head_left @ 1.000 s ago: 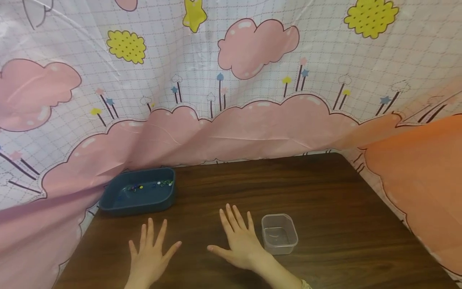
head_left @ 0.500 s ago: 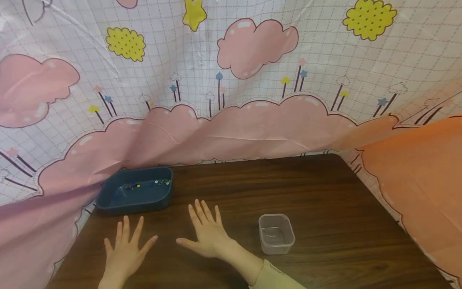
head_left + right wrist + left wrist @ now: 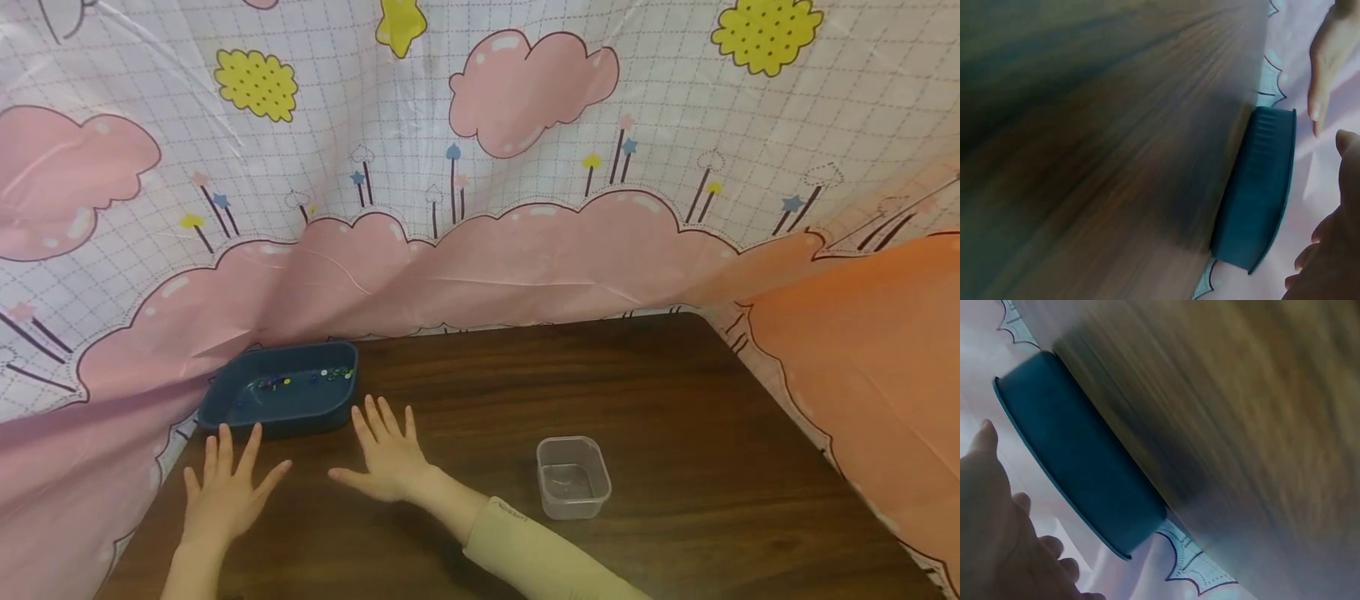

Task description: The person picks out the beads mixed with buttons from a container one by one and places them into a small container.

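In the head view, a dark blue tray (image 3: 300, 410) stands at the table's left back, with several small coloured pieces (image 3: 273, 382), too small to name, inside. My left hand (image 3: 223, 498) is just in front of the tray, fingers spread and holding nothing. Near the tray's front right corner is my right hand (image 3: 388, 457), its fingers also straight and spread, nothing held. Both wrist views show the side of the tray (image 3: 1079, 450) close to the hands. Whether any fingertip touches it I cannot tell.
A clear square plastic container (image 3: 573, 483) stands right of my right forearm. The dark wooden table (image 3: 675, 400) runs back to a patterned curtain (image 3: 525, 267) of clouds and stars, which also hangs along both sides.
Both hands have moved left and forward across the table towards the tray, fingers still spread. More of the right sleeve shows. The tray and the clear container have stayed in place.
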Action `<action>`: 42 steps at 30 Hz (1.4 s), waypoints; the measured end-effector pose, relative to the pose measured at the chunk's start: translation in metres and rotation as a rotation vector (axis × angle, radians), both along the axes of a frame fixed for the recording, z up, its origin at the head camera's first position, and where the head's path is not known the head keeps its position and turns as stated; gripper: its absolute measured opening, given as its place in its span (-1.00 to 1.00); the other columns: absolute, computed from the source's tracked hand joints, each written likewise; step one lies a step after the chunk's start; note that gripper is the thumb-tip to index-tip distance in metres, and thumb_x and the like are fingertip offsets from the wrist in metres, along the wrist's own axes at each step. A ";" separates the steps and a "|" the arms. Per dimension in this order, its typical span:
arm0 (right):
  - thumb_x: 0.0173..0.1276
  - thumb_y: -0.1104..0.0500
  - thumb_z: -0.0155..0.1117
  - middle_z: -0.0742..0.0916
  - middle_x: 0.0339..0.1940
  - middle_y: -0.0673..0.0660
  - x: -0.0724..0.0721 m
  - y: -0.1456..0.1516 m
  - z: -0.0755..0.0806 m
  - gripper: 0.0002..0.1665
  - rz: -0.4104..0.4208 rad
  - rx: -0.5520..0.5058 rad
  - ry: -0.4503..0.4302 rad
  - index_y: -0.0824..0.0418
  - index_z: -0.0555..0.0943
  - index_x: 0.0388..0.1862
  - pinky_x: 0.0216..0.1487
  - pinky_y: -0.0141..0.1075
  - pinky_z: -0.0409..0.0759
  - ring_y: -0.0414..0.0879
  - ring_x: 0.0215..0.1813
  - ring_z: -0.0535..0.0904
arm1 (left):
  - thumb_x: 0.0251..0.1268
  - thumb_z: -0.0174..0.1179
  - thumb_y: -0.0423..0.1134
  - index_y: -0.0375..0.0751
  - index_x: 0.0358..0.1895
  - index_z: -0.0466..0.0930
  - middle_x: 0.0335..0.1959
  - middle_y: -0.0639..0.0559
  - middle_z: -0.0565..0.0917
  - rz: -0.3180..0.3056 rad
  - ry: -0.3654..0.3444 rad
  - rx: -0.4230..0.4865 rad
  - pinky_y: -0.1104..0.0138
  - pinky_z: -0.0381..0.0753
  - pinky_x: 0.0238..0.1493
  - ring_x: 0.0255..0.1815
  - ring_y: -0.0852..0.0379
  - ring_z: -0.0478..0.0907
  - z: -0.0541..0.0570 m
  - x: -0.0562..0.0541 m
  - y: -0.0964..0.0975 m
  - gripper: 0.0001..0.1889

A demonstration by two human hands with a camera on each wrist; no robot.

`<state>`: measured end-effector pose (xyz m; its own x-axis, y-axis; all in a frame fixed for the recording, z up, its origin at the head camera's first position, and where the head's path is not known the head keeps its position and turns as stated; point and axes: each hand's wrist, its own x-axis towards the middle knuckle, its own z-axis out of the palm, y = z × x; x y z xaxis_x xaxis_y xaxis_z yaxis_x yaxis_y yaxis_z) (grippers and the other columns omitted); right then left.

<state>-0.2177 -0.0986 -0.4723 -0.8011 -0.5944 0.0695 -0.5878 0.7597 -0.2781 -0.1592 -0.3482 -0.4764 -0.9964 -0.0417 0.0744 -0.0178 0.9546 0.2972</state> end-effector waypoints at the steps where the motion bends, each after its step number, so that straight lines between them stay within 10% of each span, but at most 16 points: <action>1: 0.36 -0.55 -0.26 -0.09 0.63 0.14 -0.002 -0.005 0.000 0.10 0.000 0.005 0.001 0.06 -0.18 0.62 0.51 0.24 -0.30 0.00 0.61 -0.35 | 0.47 -0.21 0.32 -0.09 0.58 -0.36 0.47 -0.50 -0.50 0.000 0.009 -0.005 -0.48 -0.59 0.18 0.47 -0.42 -0.62 0.001 -0.003 -0.003 -0.12; 26: 0.34 -0.58 -0.33 -0.19 0.63 0.03 -0.040 -0.054 -0.013 0.08 -0.047 0.184 0.035 -0.03 -0.25 0.62 0.55 0.11 -0.27 -0.09 0.61 -0.39 | 0.44 -0.24 0.37 -0.04 0.58 -0.35 0.51 -0.42 -0.47 -0.033 -0.021 -0.064 -0.46 -0.44 0.28 0.49 -0.40 -0.57 -0.009 -0.049 -0.043 -0.11; 42: 0.33 -0.58 -0.30 -0.15 0.63 0.02 -0.043 -0.059 -0.015 0.09 -0.046 0.181 0.060 -0.03 -0.22 0.62 0.55 0.10 -0.26 -0.09 0.62 -0.31 | 0.43 -0.26 0.39 -0.07 0.58 -0.36 0.49 -0.46 -0.48 -0.033 -0.056 -0.037 -0.48 -0.43 0.26 0.49 -0.42 -0.54 -0.010 -0.053 -0.045 -0.10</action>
<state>-0.2610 -0.1580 -0.4873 -0.8253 -0.5645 0.0138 -0.5629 0.8204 -0.1003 -0.2119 -0.3929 -0.4866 -0.9998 -0.0068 0.0193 -0.0015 0.9653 0.2611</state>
